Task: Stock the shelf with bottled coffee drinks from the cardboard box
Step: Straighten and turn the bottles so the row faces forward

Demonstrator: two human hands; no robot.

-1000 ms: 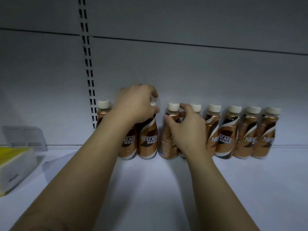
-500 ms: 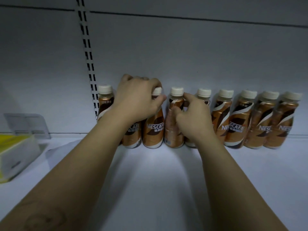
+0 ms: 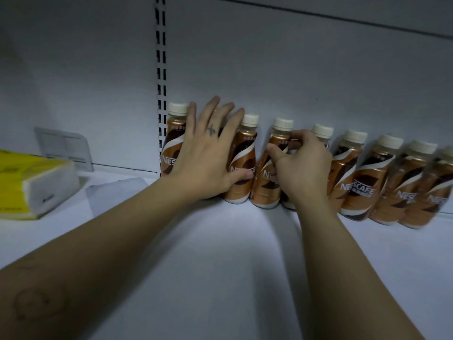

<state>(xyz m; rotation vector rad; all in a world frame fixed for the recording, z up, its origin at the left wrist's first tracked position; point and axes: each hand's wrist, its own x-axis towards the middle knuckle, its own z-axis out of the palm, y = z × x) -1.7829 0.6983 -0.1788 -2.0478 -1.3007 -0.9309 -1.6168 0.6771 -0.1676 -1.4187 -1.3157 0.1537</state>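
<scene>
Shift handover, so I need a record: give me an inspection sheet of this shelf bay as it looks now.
Surface: white shelf board, dimly lit.
Job's things: brown plastic coffee bottles with cream caps standing in one row along the back; cardboard box not in view.
Clutter: yellow-and-white soft tissue pack at left; clear plastic tag holder behind it.
Hands: left hand open, fingers spread over the row's left end; right hand pinches one bottle near its neck.
Cables: nothing seen.
Surroundings: grey back panel with slotted upright.
</scene>
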